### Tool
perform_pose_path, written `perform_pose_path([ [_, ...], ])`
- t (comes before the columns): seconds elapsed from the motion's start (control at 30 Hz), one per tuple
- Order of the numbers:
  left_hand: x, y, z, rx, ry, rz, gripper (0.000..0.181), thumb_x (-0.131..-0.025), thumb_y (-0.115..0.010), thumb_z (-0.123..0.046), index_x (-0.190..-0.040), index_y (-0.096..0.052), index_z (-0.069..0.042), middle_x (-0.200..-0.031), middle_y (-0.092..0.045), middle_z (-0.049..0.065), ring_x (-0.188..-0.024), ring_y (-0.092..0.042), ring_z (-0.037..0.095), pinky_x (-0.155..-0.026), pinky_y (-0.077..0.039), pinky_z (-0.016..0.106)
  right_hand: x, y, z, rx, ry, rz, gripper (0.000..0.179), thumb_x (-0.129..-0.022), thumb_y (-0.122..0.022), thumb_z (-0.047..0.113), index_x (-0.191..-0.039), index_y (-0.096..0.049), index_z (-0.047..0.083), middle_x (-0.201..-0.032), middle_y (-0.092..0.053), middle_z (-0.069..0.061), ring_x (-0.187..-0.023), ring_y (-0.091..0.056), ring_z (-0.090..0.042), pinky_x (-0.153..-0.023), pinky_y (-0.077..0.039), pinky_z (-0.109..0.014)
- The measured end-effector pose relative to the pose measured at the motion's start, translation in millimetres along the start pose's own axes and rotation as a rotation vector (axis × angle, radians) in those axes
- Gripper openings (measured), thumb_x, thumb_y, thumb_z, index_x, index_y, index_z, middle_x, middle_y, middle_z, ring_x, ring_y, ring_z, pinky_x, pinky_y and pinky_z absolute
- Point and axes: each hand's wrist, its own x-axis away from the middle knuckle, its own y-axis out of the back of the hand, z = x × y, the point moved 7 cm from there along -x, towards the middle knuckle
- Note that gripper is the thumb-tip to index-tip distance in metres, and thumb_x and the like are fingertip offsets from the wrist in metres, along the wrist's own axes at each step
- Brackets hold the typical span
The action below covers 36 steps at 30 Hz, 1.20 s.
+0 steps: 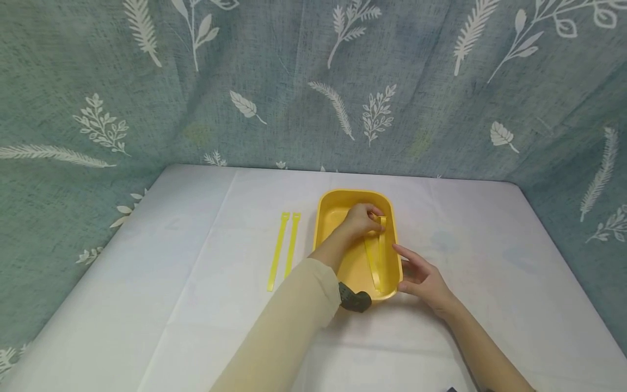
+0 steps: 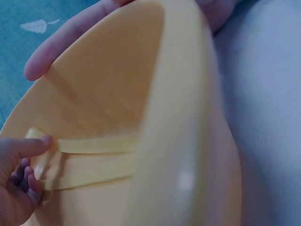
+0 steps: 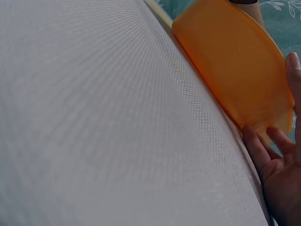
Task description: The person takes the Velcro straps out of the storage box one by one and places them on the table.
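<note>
Tabletop: covered in white cloth (image 1: pixel 196 245), with faint fold lines running across it; it carries all the items listed below.
Left arm: cream sleeve (image 1: pixel 284 332) reaches in from the near edge of the head view, its cuff pushed back from the wrist.
Wrist fitting: dark device (image 1: pixel 355 299) sits beside the cuff, overlapping the near end of the tray as seen from the head.
Right arm: bare forearm (image 1: pixel 482 340) comes in from the lower right.
Right hand (image 1: pixel 423 277): fingers extended and spread, gripping nothing; they rest against the outside of the tray's right wall, one fingertip at the rim.
Container: yellow tray (image 1: pixel 335 218), deep, with rounded corners, set upright, its long sides running away from the viewer.
Loose strips, outside: left yellow strip (image 1: pixel 278 250) and right yellow strip (image 1: pixel 293 234) lie side by side, apart, to the left of the tray, heads at the far end; the sleeve hides the near tip of the latter.
Strips, inside: leaning strip (image 1: pixel 371 261) and held strip (image 1: pixel 382 245) lie lengthwise near the right wall, converging at the near end.
Left hand (image 1: pixel 362 220): inside the tray; fingers bent and nearly together, pinching the far end of the held strip.
Backdrop: grey-green curtain (image 1: pixel 289 60) printed with white leaves and sprigs, hanging behind and beside the tabletop.
</note>
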Motion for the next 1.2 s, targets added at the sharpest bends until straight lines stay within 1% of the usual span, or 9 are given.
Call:
perform_pose_path([
  [0.17,-0.5,-0.3,-0.5,0.098,-0.008,0.002,0.027,-0.078,-0.076,-0.006,-0.104,-0.068,-0.005,-0.085,-0.052,0.000,-0.079,-0.046,0.012,-0.065,-0.041,0.015,0.5,-0.5,0.1,0.010,0.003,-0.006,0.070,-0.086,-0.069,0.009,-0.144,-0.031,-0.004,-0.143,-0.042,0.008,-0.115,-0.055,-0.006,-0.087,-0.051,-0.024],
  [0.27,0.4,0.1,-3.0,0.140,-0.025,0.025,0.028,-0.080,-0.075,-0.006,-0.107,-0.067,-0.003,-0.087,-0.054,0.001,-0.079,-0.049,0.011,-0.065,-0.043,0.015,0.5,-0.3,-0.1,0.016,-0.002,-0.015,0.070,-0.085,-0.069,0.007,-0.144,-0.032,-0.004,-0.142,-0.042,0.009,-0.115,-0.054,-0.006,-0.087,-0.051,-0.024],
  [0.37,1.5,1.5,-5.6,0.157,-0.046,0.053,0.030,-0.082,-0.074,-0.008,-0.110,-0.065,-0.002,-0.088,-0.056,0.003,-0.078,-0.051,0.012,-0.065,-0.045,0.017,0.6,-0.2,-0.6,0.021,-0.006,-0.020,0.070,-0.085,-0.069,0.004,-0.144,-0.032,-0.004,-0.143,-0.042,0.009,-0.115,-0.054,-0.006,-0.087,-0.051,-0.024],
  [0.5,3.1,4.7,-4.3,0.194,-0.038,0.072,0.032,-0.083,-0.072,-0.010,-0.114,-0.063,-0.002,-0.087,-0.058,0.006,-0.074,-0.057,0.015,-0.064,-0.050,0.021,0.9,-0.4,-1.5,0.023,-0.010,-0.019,0.070,-0.085,-0.069,0.004,-0.144,-0.032,-0.003,-0.143,-0.042,0.009,-0.115,-0.054,-0.006,-0.087,-0.051,-0.024],
  [0.63,4.9,5.1,-2.1,0.295,-0.014,0.096,0.036,-0.085,-0.069,-0.006,-0.119,-0.058,-0.001,-0.090,-0.064,0.012,-0.073,-0.063,0.018,-0.070,-0.056,0.028,1.1,-0.3,-2.1,0.024,-0.018,-0.025,0.070,-0.085,-0.069,0.004,-0.144,-0.032,-0.003,-0.143,-0.042,0.008,-0.116,-0.054,-0.005,-0.088,-0.051,-0.023],
  [0.73,5.4,3.7,-2.6,0.365,-0.015,0.110,0.040,-0.086,-0.067,-0.002,-0.123,-0.055,-0.001,-0.092,-0.066,0.016,-0.074,-0.064,0.019,-0.072,-0.057,0.032,0.8,-0.6,-1.4,0.022,-0.018,-0.026,0.071,-0.085,-0.069,0.004,-0.144,-0.032,-0.004,-0.143,-0.042,0.007,-0.116,-0.054,-0.005,-0.087,-0.051,-0.023],
  [0.83,6.2,3.5,-6.5,0.388,-0.046,0.103,0.043,-0.087,-0.066,-0.002,-0.128,-0.052,-0.005,-0.090,-0.067,0.014,-0.077,-0.066,0.019,-0.072,-0.057,0.034,0.4,-0.9,-0.7,0.024,-0.019,-0.026,0.071,-0.085,-0.069,0.006,-0.144,-0.032,-0.004,-0.142,-0.042,0.010,-0.115,-0.054,-0.005,-0.087,-0.051,-0.023],
  [1.0,9.6,5.5,-19.2,0.407,-0.147,0.093,0.046,-0.089,-0.064,-0.004,-0.132,-0.050,-0.011,-0.089,-0.066,0.010,-0.081,-0.069,0.019,-0.071,-0.058,0.035,-0.8,-0.7,-1.0,0.036,-0.026,-0.027,0.070,-0.085,-0.070,0.007,-0.144,-0.033,-0.002,-0.139,-0.044,0.016,-0.115,-0.054,-0.003,-0.086,-0.051,-0.023],
  [1.2,17.4,10.9,-32.0,0.418,-0.259,0.109,0.045,-0.091,-0.062,-0.005,-0.133,-0.050,-0.014,-0.100,-0.064,0.012,-0.085,-0.068,0.019,-0.069,-0.058,0.033,-1.9,0.3,-1.5,0.052,-0.023,-0.023,0.070,-0.085,-0.069,0.006,-0.144,-0.033,-0.001,-0.140,-0.044,0.016,-0.115,-0.054,-0.002,-0.086,-0.051,-0.023],
])
